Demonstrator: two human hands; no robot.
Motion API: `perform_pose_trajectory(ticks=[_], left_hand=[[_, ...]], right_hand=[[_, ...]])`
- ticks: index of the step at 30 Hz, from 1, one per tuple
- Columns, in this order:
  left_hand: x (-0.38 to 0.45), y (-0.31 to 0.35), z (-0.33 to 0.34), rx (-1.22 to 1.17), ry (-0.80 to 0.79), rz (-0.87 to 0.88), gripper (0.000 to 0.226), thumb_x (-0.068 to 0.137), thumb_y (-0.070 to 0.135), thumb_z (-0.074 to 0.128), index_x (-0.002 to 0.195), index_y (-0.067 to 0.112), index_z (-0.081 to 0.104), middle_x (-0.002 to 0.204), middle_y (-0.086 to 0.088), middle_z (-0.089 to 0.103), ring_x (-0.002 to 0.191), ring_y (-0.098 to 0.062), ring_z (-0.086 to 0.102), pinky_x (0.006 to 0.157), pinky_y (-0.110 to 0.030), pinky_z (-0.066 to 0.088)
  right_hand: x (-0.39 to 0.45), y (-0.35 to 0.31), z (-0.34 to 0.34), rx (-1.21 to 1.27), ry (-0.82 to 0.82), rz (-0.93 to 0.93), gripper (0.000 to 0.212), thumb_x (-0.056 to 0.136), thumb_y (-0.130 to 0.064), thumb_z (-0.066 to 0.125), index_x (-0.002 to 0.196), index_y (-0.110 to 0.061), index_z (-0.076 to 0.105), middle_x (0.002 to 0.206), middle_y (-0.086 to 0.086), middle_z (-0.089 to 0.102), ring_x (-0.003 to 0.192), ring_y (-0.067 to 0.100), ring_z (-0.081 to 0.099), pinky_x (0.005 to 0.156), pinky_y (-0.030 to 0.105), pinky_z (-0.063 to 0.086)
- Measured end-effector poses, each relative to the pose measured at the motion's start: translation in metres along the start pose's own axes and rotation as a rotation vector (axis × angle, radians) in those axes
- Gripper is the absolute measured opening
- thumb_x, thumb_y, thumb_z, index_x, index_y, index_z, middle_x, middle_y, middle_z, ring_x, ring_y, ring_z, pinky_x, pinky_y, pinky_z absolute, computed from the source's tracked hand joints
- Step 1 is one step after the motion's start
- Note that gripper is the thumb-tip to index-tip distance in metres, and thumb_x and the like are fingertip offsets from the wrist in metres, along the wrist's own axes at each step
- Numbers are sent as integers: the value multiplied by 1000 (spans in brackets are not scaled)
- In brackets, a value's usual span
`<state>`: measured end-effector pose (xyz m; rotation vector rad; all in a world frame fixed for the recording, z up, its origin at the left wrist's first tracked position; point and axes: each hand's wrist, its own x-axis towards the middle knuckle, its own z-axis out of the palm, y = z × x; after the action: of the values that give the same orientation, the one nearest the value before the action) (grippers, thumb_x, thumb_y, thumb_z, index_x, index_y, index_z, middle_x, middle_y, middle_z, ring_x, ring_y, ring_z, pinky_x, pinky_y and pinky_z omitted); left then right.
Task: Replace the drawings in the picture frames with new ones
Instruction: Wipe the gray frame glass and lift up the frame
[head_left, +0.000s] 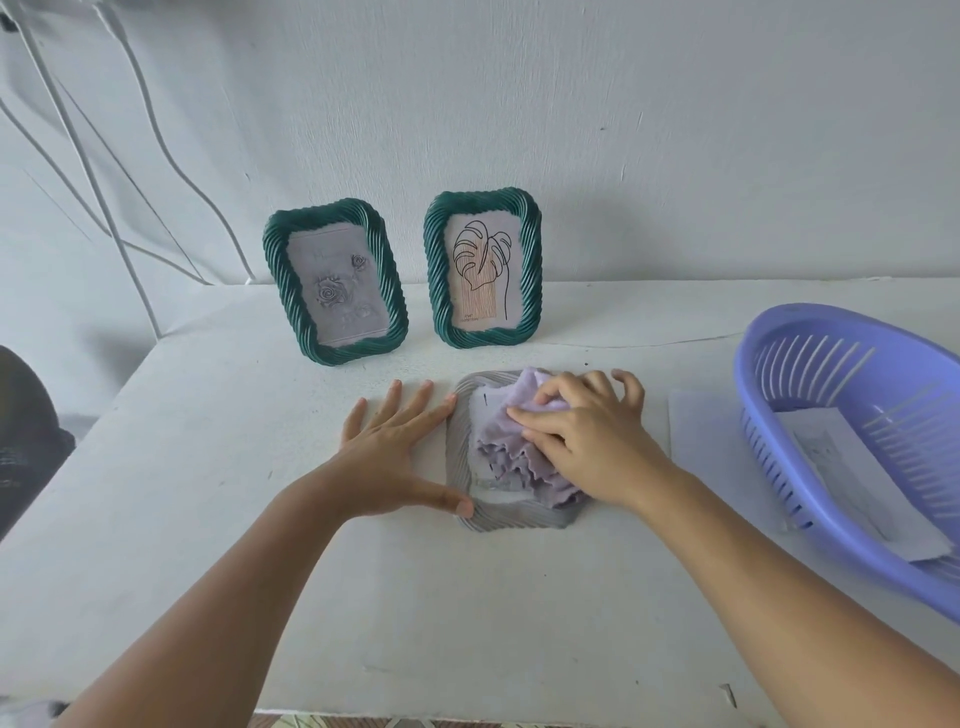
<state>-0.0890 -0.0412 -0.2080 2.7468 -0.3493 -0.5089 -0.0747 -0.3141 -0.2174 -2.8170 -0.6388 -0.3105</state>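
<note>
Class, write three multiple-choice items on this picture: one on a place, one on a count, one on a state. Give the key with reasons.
1. Where is the basket?
A. right of the grey frame
B. behind the green frames
C. left of the left hand

2. How many green frames stand upright?
A. one
B. two
C. three

3. What is the right hand doing?
A. resting flat on the table
B. holding a pencil
C. holding a cloth on the grey frame

Key: 1 A, it sits at the table's right edge. 2 B, one and another stand by the wall. 3 C, fingers curl over the cloth.
</note>
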Motion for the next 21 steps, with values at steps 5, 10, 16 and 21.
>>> perform_pose_trajectory(ticks=[5,10,16,21], left_hand=[[1,-1,0,13,0,-1,135,43,105,51,155,56,-6,166,18,-18,149,-10,-33,122,-53,-17],[2,-2,2,20,3,-5,136,42,105,51,156,55,-5,166,18,-18,149,-9,-33,122,-53,-17],[2,-2,2,17,10,-10,133,43,104,53,153,59,-7,167,18,-17,149,-9,-32,122,-53,-16],[1,-1,1,11,10,-2,129,43,105,52,149,65,-10,166,19,-18,149,-9,-32,122,-53,-16]], right_hand=[[26,-26,5,-31,13,100,23,97,-40,58,116,-47,69,117,-9,56,110,25,48,107,57,18],[9,-13,3,53,-48,-33,30,99,-47,52,127,-56,60,124,-17,53,120,17,42,113,59,13],[25,-11,-2,-25,-17,77,26,98,-44,56,119,-54,66,118,-10,55,113,24,47,109,58,19],[22,-26,11,41,2,15,26,97,-47,57,121,-55,65,118,-11,55,113,23,47,109,59,21]])
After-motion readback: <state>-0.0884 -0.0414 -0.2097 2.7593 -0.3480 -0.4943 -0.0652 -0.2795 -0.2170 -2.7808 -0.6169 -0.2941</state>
